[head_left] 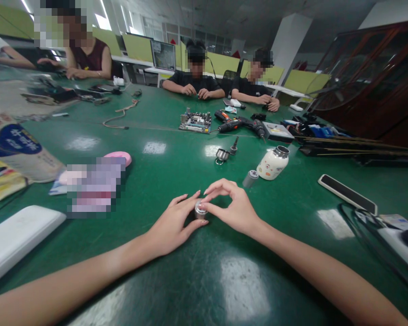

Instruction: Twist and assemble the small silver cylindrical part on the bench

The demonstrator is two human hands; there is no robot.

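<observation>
A small silver metal cylinder [200, 213] stands upright on the green table in front of me. My left hand [170, 228] is closed around its side, thumb on the near side and fingers on the far side. At its top, my right hand [236, 206] pinches with thumb and forefinger; whatever lies between those fingertips is too small to make out. Beyond the right hand stand a grey cylinder [250, 179] and an open white bottle [274, 164] with cartoon faces. Farther off lie a metal lid with a ring [221, 155] and a small dark stepped part [235, 145].
A circuit board [195, 122] and power drills [236, 124] lie across the table [149, 176]. On the right are a phone [347, 194] and black cables [355, 233]. A white case [22, 237] and plastic packaging [20, 145] occupy the left. Several people sit opposite.
</observation>
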